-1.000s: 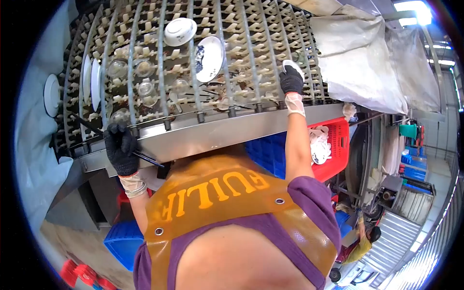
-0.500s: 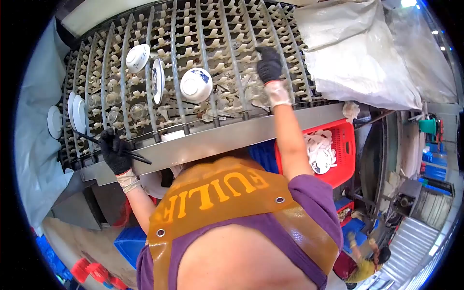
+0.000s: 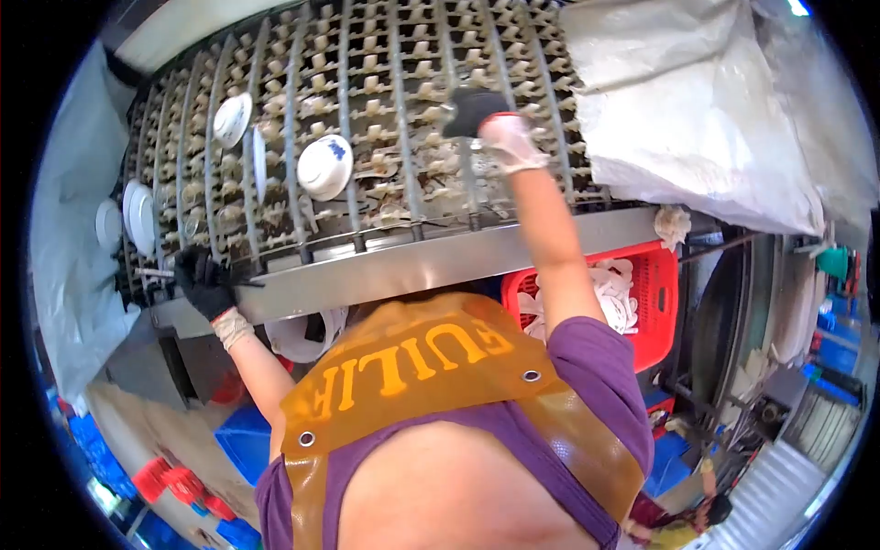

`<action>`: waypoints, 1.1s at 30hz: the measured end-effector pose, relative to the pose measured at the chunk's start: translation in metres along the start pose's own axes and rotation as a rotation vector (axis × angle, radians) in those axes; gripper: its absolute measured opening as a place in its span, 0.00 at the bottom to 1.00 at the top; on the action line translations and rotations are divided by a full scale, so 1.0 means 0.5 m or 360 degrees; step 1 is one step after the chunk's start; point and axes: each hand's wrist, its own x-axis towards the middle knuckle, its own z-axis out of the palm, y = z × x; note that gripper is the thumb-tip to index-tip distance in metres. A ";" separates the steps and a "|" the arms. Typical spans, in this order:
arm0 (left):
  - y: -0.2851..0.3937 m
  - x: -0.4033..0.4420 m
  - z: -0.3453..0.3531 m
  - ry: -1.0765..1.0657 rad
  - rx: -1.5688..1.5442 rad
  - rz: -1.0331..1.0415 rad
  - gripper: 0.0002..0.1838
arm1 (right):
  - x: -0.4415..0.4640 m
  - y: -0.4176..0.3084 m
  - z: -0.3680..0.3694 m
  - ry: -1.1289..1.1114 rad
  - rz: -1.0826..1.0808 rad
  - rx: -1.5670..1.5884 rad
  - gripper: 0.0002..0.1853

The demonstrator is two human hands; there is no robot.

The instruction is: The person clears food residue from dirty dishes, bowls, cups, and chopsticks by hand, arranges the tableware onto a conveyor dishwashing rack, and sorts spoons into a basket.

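Note:
A slatted conveyor (image 3: 376,57) with rows of pale pegs carries a white bowl (image 3: 233,120), a plate on edge (image 3: 259,165), and a bowl with a blue pattern (image 3: 325,168). Several plates (image 3: 139,217) stand at its left end. My left hand (image 3: 203,282), in a black glove, is closed around dark chopsticks (image 3: 246,283) at the metal front edge. Over the right part of the conveyor is my right hand (image 3: 477,114), also black-gloved and blurred by motion. Its fingers are smeared, with a small clear glass-like shape beside them.
Below the metal ledge (image 3: 394,266) sits a red basket (image 3: 655,307) with white spoons. White sheeting (image 3: 678,110) covers the right side. Blue crates (image 3: 240,447) and red items (image 3: 183,483) are on the floor at the left. Another person (image 3: 683,532) is at the lower right.
The bowls and the plate on edge have shifted left along the conveyor. My right hand, which held a small white dish a second ago, has moved left. My left hand stays near the front edge.

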 end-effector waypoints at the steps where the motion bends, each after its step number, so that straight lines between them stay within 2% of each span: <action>1: -0.043 -0.035 0.110 0.0588 0.1090 0.0482 0.12 | 0.030 -0.009 0.050 0.0203 0.0062 0.0083 0.40; 2: -0.046 -0.043 0.106 0.0564 0.1247 0.0531 0.13 | 0.065 -0.018 0.103 0.0475 0.0102 0.0105 0.42; 3: -0.050 -0.050 0.103 0.0546 0.1404 0.0585 0.16 | 0.060 -0.044 0.101 0.0621 0.0221 0.0339 0.43; 4: -0.055 -0.056 0.100 0.0533 0.1558 0.0642 0.19 | 0.070 -0.048 0.141 0.0804 0.0194 0.0337 0.41; 5: -0.048 -0.057 0.094 0.0609 0.1266 0.0501 0.22 | 0.051 -0.046 0.173 0.1129 0.0054 0.0402 0.36; 6: -0.059 -0.057 0.099 0.0525 0.1568 0.0719 0.18 | -0.031 -0.076 0.121 0.1205 -0.0015 0.0638 0.32; 7: -0.016 -0.027 0.019 0.0369 0.1016 0.0406 0.15 | -0.065 -0.069 0.140 0.1375 -0.0010 0.0618 0.28; 8: -0.051 -0.045 0.109 0.0493 0.1135 0.0509 0.13 | -0.119 -0.058 0.142 0.1536 0.0018 0.0595 0.24; 9: -0.019 -0.013 0.034 0.0103 0.0691 0.0297 0.15 | -0.171 -0.033 0.151 0.1728 0.0083 0.0656 0.21; 10: -0.032 -0.011 0.047 0.0078 0.0690 0.0218 0.15 | -0.231 -0.007 0.157 0.1918 0.0122 0.0706 0.18; 11: -0.057 -0.016 0.076 0.0065 0.0693 0.0156 0.15 | -0.304 0.020 0.149 0.1969 0.0350 0.0853 0.18; 12: -0.075 -0.020 0.092 0.0050 0.0699 0.0096 0.15 | -0.356 0.070 0.188 0.2166 0.0638 0.0565 0.17; 13: -0.089 -0.021 0.100 0.0025 0.0677 0.0030 0.15 | -0.429 0.096 0.200 0.2168 0.1041 0.0646 0.16; 14: -0.103 -0.021 0.109 -0.0004 0.0670 -0.0030 0.15 | -0.486 0.176 0.273 0.2318 0.1282 -0.0299 0.15; 16: -0.136 -0.024 0.129 -0.0058 0.0654 -0.0141 0.15 | -0.643 0.254 0.386 0.2180 0.1893 0.0130 0.18; 17: -0.153 -0.027 0.138 -0.0083 0.0638 -0.0190 0.15 | -0.702 0.290 0.463 0.2226 0.2134 0.0025 0.22; 19: -0.185 -0.034 0.155 -0.0122 0.0635 -0.0263 0.15 | -0.792 0.313 0.552 0.2027 0.2764 0.0366 0.22; 21: -0.211 -0.043 0.171 -0.0148 0.0613 -0.0316 0.15 | -0.835 0.312 0.603 0.1888 0.3039 0.0761 0.22; 33: -0.421 -0.047 0.306 -0.0459 0.0647 -0.0652 0.16 | -0.880 0.336 0.614 0.1976 0.2966 0.1335 0.24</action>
